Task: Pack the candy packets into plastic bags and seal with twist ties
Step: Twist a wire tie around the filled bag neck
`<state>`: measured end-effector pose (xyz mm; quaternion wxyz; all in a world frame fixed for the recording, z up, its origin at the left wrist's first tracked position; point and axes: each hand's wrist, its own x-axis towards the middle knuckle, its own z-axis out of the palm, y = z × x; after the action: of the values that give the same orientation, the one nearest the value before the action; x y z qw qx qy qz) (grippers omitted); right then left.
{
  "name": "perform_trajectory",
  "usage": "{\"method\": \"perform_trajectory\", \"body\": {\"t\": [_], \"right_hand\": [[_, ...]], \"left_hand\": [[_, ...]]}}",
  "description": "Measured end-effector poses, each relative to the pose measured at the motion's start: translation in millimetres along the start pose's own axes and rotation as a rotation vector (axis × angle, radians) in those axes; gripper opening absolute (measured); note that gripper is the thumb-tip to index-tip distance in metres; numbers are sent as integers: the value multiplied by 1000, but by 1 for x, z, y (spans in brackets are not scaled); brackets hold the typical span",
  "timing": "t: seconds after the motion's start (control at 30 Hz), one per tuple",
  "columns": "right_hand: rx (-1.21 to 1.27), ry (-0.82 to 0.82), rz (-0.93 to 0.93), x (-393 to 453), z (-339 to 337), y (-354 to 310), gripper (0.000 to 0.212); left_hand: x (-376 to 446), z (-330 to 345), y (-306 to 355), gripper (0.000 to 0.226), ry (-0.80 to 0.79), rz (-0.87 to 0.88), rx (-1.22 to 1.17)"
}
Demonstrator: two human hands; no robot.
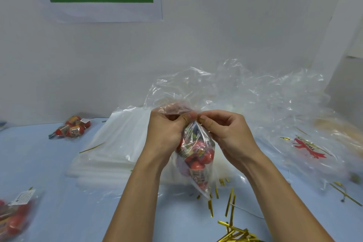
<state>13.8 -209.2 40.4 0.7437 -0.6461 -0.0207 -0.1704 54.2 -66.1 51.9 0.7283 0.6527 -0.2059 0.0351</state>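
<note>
While the left hand [167,129] grips the gathered neck of a clear plastic bag [196,155] full of red candy packets [198,160], the right hand [225,131] pinches the same neck just beside it. The bag hangs above the middle of the table [59,182], over a stack of flat bags [117,147]. Gold twist ties [231,208] lie scattered toward the near edge. A packed bag [72,126] rests near the far left edge.
</note>
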Motion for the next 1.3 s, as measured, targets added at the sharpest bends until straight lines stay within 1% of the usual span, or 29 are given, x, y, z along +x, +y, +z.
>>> {"method": "perform_trajectory", "body": {"t": [0.1,0.2,0.33,0.47,0.53,0.63,0.67,0.7,0.77,0.8,0.9,1.0,1.07,1.17,1.23,1.3], "right_hand": [[-33,-14,22,0,-2,2,16],[-20,-18,35,0,-2,2,29],[59,-59,86,1,-6,1,25],[68,-104,92,2,-7,1,23],[42,-95,77,2,-6,2,23],[-45,-52,61,1,-7,3,32],[-88,-50,57,2,-7,3,31],[-124,-59,50,2,-8,2,26],[-194,-110,31,1,-9,-1,9],[-231,-132,19,1,-11,-2,7],[-295,-157,8,0,-13,-6,10],[-301,-181,23,0,-13,-8,10],[-307,-193,21,0,-13,-10,10],[-307,-207,13,0,-13,-11,10],[-314,-195,5,0,-14,-12,9],[-341,-181,-14,-1,-15,-12,15]], "left_hand": [[0,-1,-1,20,26,-30,-15],[0,0,1,19,21,-35,-11],[0,0,1,16,18,-38,-21],[-1,1,2,12,17,-35,-21],[-1,1,2,10,12,-16,-6],[-1,1,2,15,-6,13,-1],[-1,0,2,15,-15,11,-10],[-1,-1,3,15,-24,5,-13],[-1,-3,3,17,-38,-20,0],[0,-5,3,17,-45,-45,7],[2,-8,5,15,-64,-156,16],[1,-10,9,18,-140,-290,-29],[1,-10,13,9,-193,-348,-64],[2,-8,15,22,-197,-395,-81],[3,-4,16,14,-181,-377,-44],[2,3,16,6,-152,-339,-45]]}}
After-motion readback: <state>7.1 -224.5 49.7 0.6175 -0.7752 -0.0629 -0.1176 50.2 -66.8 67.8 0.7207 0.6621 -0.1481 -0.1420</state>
